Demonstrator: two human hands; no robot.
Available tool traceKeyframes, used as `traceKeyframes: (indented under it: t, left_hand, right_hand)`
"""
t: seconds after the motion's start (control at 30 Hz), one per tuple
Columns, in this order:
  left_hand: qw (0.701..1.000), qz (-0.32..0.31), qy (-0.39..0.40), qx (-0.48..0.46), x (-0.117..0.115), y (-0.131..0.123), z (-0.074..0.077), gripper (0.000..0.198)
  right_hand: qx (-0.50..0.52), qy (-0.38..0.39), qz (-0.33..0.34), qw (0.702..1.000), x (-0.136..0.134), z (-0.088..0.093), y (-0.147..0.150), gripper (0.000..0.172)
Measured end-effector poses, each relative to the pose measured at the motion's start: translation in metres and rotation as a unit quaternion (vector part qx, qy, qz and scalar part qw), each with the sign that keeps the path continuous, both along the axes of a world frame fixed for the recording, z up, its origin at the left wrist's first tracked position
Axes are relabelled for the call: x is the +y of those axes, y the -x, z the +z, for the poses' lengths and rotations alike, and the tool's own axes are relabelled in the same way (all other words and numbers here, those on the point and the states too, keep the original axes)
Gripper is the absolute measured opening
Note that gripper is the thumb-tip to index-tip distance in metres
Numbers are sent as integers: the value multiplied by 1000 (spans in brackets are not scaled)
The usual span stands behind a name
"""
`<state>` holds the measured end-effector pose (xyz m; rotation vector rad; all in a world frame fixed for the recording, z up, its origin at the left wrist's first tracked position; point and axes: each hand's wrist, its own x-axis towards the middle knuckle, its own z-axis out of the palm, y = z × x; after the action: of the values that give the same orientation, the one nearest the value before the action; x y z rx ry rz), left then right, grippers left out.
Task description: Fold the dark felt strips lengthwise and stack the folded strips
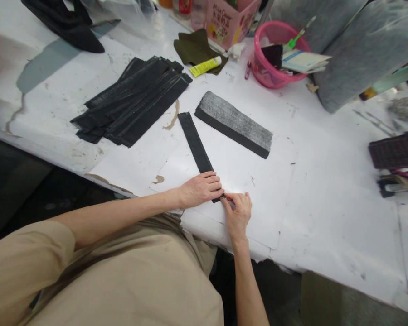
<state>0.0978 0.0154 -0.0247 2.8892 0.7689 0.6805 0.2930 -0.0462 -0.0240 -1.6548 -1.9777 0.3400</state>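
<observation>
A narrow black fabric strip [196, 140] lies slantwise on the white table near its front edge. My left hand [201, 189] rests across the strip's near end, fingers laid flat over it and pressing it down. At that same end my right hand [237, 213] pinches the strip's edge between thumb and fingers, close to the left fingertips. The fold under the fingers is partly hidden. Just beyond lies a wider piece with a grey fuzzy top [236, 120] and a black border. To the left, a pile of black strips [132, 99] is fanned out.
Behind the pile are a yellow tube [206, 66] and olive fabric pieces [190, 47]. A pink basket [275, 79] with tools and cards stands near grey wrapped rolls [363, 59]. A pink box [226, 22] is at the back, a dark cap-like item [68, 22] back left.
</observation>
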Motion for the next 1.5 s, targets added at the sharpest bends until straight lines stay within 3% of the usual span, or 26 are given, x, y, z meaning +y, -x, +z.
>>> traceKeyframes:
  t: [0.7,0.93,1.1,1.33,1.5]
  left_hand:
    - [1000,-5,-2,14,0,0,-1,21]
    - [1000,-8,10,6,0,0,1,21]
    - [1000,-6,4,-5,-1,-2,4,18]
    - [999,16,14,-38,-5,1,-6,21]
    - [998,54,17,10,-4,11,-5,30]
  right_hand:
    - [-144,-53,13,988,-15,7,3,19]
    - [-38,-26,-24,999,-22,6,-5,18]
    - [-10,-13,-41,999,-19,3,9,27]
    - [-122,-43,-19,991,-14,-8,31,38]
    - [-185,-69,-29,980,-16,-12,30,38]
